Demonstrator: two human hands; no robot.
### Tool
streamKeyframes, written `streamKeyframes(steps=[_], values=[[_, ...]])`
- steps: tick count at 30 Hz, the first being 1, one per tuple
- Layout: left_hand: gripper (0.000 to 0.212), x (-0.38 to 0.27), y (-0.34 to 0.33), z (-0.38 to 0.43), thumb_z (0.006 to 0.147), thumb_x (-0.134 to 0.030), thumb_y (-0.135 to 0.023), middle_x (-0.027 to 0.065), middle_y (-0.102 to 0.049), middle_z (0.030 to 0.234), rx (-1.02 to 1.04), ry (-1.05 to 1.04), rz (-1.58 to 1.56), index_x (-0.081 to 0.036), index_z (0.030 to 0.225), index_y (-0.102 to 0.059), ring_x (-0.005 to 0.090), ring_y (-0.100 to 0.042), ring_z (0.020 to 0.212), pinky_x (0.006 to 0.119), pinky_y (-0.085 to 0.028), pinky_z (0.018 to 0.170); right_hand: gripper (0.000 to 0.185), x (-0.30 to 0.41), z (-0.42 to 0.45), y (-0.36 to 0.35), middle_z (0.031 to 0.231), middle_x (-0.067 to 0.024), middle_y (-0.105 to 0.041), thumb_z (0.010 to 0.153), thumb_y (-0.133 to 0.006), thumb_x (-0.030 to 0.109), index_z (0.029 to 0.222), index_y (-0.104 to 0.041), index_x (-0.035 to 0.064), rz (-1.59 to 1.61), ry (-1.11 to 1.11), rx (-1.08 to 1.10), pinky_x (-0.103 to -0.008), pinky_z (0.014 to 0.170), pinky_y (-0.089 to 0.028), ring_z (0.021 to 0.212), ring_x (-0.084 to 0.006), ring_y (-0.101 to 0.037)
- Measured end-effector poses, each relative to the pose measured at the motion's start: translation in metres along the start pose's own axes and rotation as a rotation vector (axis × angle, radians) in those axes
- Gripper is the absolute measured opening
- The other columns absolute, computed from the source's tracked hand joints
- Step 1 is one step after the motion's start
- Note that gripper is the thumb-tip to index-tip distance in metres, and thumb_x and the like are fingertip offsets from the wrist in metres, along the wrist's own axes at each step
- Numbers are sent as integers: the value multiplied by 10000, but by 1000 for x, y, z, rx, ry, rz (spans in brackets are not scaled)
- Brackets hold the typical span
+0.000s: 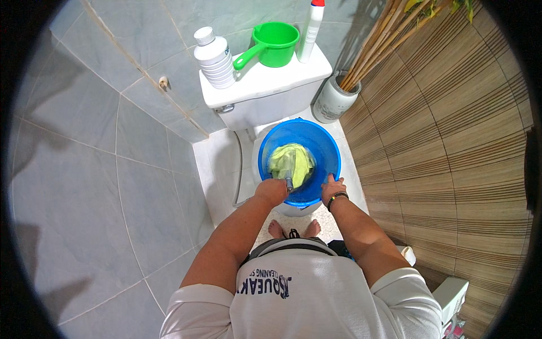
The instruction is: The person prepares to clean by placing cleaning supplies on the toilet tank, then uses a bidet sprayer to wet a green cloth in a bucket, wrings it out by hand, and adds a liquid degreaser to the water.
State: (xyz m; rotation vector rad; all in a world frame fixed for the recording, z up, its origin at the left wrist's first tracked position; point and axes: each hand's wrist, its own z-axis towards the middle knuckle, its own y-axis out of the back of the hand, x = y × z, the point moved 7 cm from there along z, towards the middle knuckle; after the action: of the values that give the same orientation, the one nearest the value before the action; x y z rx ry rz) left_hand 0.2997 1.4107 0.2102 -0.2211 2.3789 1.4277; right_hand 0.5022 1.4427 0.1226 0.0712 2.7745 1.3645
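A blue plastic bucket (324,144) rests on top of the toilet bowl (302,210), with a yellow-green cloth (300,163) lying in it. My left hand (272,191) is closed around a hand sprayer (289,181) at the near left rim. The sprayer's head points into the bucket over the cloth, and a blurred streak like water runs from it. At the near right rim my right hand (333,189) grips the bucket's edge, thumb over the rim; a beaded bracelet is on that wrist.
On the toilet tank lid (271,89) stand a white bottle (215,59), a green dipper (277,44) and a white red-capped bottle (310,34). A pot (334,101) holding bamboo stalks stands right of the tank. A grey hose (240,169) hangs at left. Tiled walls flank both sides.
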Motion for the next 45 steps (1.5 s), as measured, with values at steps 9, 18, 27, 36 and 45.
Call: streamKeyframes(steps=[9,18,27,36,45], values=[[205,-1,1,-1,714,-227,-480,151,-581,762,-7,-19,-7,-36,747,-549,286,-570,714,390,-449,647,518,5,-10,10,1259,-307,-156,794,-400,270,1259,-218,133,3,3,-4,-407,871,-359,1074,-409,-359],[203,2,-3,2,723,-213,-454,156,-580,756,-35,-21,-3,-36,740,-551,293,-569,703,394,-448,644,531,5,-11,11,1263,-305,-152,796,-410,278,1266,-204,143,30,-2,1,-410,877,-350,1079,-408,-352],[206,0,1,0,724,-203,-441,155,-583,759,0,7,-4,-37,742,-562,292,-571,709,393,-449,644,522,11,-35,36,1279,-285,-136,798,-399,274,1269,-206,158,146,-86,42,-409,888,-340,1101,-390,-334],[212,1,1,0,725,-192,-431,162,-587,775,15,15,23,-30,744,-567,295,-575,721,391,-454,652,490,10,-19,20,1266,-289,-165,789,-395,258,1242,-249,139,78,-28,4,-405,871,-361,1080,-396,-356],[208,-5,5,-1,733,-138,-408,149,-595,810,64,20,90,-47,805,-581,281,-583,748,367,-459,653,482,13,-44,46,1255,-306,-167,793,-392,256,1237,-259,123,208,-80,11,-407,864,-367,1069,-407,-364]])
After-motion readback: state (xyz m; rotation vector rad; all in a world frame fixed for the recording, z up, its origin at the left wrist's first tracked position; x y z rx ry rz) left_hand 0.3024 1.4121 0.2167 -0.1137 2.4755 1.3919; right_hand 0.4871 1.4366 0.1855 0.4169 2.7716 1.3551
